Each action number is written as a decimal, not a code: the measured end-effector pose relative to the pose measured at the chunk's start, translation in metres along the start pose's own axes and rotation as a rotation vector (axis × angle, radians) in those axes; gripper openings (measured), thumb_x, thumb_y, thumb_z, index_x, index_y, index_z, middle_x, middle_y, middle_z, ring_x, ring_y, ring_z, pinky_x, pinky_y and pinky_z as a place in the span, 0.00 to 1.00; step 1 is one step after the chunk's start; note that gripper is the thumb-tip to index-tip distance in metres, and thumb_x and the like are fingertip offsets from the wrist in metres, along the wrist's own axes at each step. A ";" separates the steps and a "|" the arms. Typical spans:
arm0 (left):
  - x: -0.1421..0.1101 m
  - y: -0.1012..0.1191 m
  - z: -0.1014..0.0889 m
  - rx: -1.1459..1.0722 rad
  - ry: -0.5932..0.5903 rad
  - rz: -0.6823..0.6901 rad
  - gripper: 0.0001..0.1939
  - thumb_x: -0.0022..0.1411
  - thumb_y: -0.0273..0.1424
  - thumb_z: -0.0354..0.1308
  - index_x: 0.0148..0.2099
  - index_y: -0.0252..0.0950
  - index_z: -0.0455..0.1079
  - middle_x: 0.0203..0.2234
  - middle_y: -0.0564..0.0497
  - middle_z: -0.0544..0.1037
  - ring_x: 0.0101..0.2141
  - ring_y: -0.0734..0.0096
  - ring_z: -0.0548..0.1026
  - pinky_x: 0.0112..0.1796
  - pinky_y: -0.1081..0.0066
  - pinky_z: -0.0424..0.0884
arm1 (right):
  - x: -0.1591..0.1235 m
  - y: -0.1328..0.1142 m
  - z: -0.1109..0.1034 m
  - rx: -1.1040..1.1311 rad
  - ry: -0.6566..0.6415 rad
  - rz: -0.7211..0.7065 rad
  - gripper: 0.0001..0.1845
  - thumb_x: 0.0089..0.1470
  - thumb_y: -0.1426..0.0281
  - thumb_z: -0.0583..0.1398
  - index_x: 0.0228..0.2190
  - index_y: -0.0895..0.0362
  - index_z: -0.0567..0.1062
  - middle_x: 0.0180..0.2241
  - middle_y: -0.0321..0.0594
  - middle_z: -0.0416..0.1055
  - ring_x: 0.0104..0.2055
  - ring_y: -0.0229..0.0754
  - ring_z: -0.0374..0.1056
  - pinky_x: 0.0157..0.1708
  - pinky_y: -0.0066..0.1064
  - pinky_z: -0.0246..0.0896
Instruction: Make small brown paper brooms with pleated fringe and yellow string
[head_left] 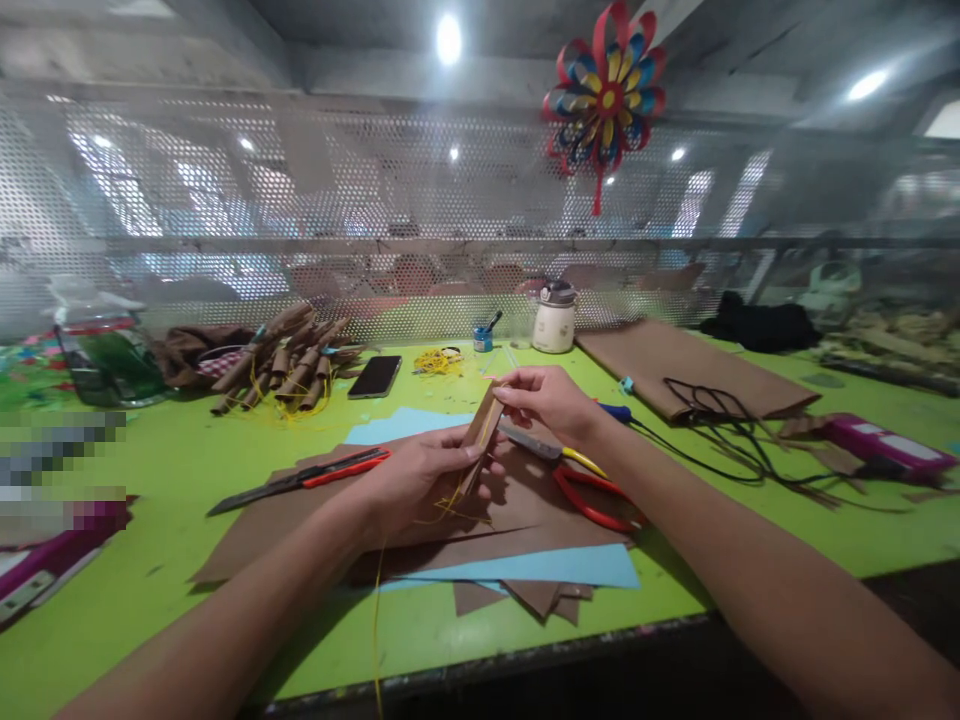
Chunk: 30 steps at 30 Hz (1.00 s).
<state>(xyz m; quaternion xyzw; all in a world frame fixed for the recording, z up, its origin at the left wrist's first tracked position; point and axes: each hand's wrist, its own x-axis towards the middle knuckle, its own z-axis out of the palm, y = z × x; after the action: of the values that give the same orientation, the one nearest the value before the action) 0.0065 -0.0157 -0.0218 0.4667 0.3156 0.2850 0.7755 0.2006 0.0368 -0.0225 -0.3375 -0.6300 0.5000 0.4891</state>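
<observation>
Both my hands hold a narrow folded strip of brown paper (480, 425) above the middle of the table. My left hand (431, 465) wraps its fingers round the lower part, thumb on top. At the upper end, my right hand (544, 395) pinches the strip between thumb and fingers. Yellow thread (377, 620) runs along the strip and hangs past the table's front edge. Beneath my hands lie brown sheets (292, 530) over light blue paper (592, 568). Red-handled scissors (592, 500) rest by my right forearm, and a red and black cutter (300, 482) by my left wrist.
Rolled brown tubes (289, 365), a phone (375, 377), a tangle of yellow thread (439, 361) and a white bottle (554, 320) stand or lie at the back. On the right are a folded brown sheet (697, 365), a black cord (720, 450) and a purple power strip (889, 447).
</observation>
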 end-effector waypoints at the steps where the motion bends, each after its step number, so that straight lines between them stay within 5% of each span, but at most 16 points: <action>1: -0.001 0.001 0.001 0.004 -0.005 -0.004 0.12 0.61 0.29 0.56 0.47 0.33 0.70 0.38 0.45 0.75 0.30 0.71 0.75 0.36 0.66 0.71 | 0.000 0.000 -0.001 0.012 -0.005 0.003 0.13 0.42 0.64 0.67 0.28 0.61 0.75 0.18 0.31 0.67 0.18 0.30 0.58 0.18 0.26 0.48; 12: 0.005 -0.006 -0.005 0.149 -0.074 0.041 0.09 0.60 0.29 0.57 0.43 0.33 0.69 0.31 0.46 0.76 0.31 0.70 0.75 0.35 0.69 0.67 | 0.001 0.005 -0.004 0.059 -0.072 0.085 0.12 0.43 0.64 0.66 0.26 0.60 0.73 0.19 0.31 0.66 0.19 0.31 0.59 0.21 0.27 0.51; 30: 0.003 0.003 -0.002 0.016 -0.019 0.126 0.10 0.59 0.23 0.56 0.44 0.28 0.73 0.35 0.44 0.73 0.32 0.74 0.72 0.34 0.74 0.68 | -0.004 -0.003 -0.001 0.378 -0.132 0.130 0.12 0.50 0.63 0.63 0.35 0.58 0.74 0.31 0.38 0.71 0.32 0.35 0.65 0.28 0.27 0.59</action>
<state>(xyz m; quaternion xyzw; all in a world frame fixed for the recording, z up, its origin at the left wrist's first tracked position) 0.0065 -0.0114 -0.0201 0.4946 0.2803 0.3264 0.7551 0.2032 0.0331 -0.0209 -0.2460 -0.5325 0.6610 0.4680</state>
